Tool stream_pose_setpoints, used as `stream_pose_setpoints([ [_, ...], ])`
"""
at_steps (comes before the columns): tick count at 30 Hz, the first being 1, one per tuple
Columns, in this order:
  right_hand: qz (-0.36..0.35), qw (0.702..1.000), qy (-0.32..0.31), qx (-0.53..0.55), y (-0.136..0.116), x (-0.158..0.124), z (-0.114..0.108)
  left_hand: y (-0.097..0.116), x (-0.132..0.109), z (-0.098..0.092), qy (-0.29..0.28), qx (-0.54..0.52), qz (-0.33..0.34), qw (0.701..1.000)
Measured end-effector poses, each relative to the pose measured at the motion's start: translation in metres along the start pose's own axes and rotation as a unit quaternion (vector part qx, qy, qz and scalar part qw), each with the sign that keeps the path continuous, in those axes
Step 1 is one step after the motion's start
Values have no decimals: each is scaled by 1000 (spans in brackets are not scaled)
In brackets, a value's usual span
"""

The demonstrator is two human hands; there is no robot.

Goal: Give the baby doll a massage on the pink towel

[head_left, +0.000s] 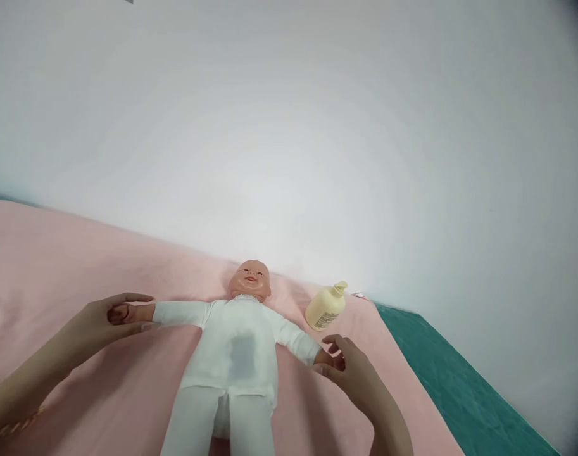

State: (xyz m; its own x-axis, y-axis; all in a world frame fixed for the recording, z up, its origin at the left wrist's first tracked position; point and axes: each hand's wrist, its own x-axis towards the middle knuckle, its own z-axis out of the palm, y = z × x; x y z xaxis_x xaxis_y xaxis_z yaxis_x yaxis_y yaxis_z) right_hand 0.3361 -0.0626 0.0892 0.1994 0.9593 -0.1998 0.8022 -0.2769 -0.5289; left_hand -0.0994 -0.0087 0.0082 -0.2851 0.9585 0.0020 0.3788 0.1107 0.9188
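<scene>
A baby doll [217,348] in a white long-sleeved top and white trousers lies on its back, its arms spread out to both sides. A grey patch shows on the front of the top. My left hand [113,318] is closed around the doll's hand at the left, thumb below and fingers above. At the other side, my right hand [343,361] grips the doll's other hand with bent fingers. Just above my right hand stands a pale yellow pump bottle [325,309], not touched by it. The lower legs of the doll are cut off by the picture's edge.
A pink sheet [46,253] lies under the doll and the bottle. Green material [459,373] shows beyond its right edge. Behind the doll's head rises a plain white wall [289,139].
</scene>
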Motion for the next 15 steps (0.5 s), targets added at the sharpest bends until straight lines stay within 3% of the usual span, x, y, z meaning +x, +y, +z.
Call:
stream_pose_setpoints([
  [4,-4,1000,18,4,-4,-4,-2,6,-4,-1,-2,-47,-18,999],
  [9,-36,992,119,35,3,6,-1,15,-10,7,12,-73,-23,997],
  [12,-64,978,154,124,10,16,3,15,-11,13,36,-64,-20,997],
  [15,-79,960,173,206,-1,24,13,12,-10,18,33,-69,-31,997],
])
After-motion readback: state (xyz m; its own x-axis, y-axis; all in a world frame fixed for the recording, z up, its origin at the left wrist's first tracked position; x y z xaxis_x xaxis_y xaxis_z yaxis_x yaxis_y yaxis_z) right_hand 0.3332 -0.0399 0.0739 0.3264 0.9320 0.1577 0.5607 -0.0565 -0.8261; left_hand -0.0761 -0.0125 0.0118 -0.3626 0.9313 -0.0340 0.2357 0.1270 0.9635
